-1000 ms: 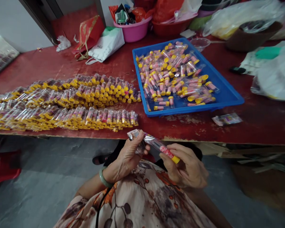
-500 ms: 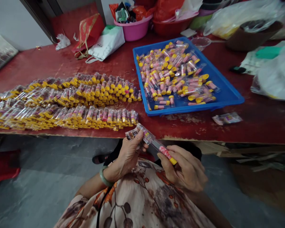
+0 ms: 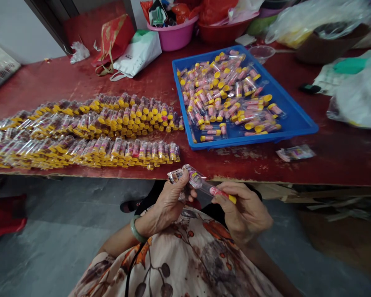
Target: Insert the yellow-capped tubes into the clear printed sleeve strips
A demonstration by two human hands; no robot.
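The red table point(image 3: 231, 163), its paint worn in patches, carries stacked rows of yellow-capped tubes point(image 3: 132, 154) at the near left and, right of them, a blue tray point(image 3: 297, 126) holding a loose heap of similar tubes point(image 3: 216, 99). A small packet point(image 3: 296, 153) lies near the right part of the near edge, while a red bag point(image 3: 117, 37), a white bag point(image 3: 139, 55) and a pink basin point(image 3: 176, 36) stand along the far side. At the far right sits a dark brown container point(image 3: 327, 49), its contents, perhaps plastic wrapping, blurred.
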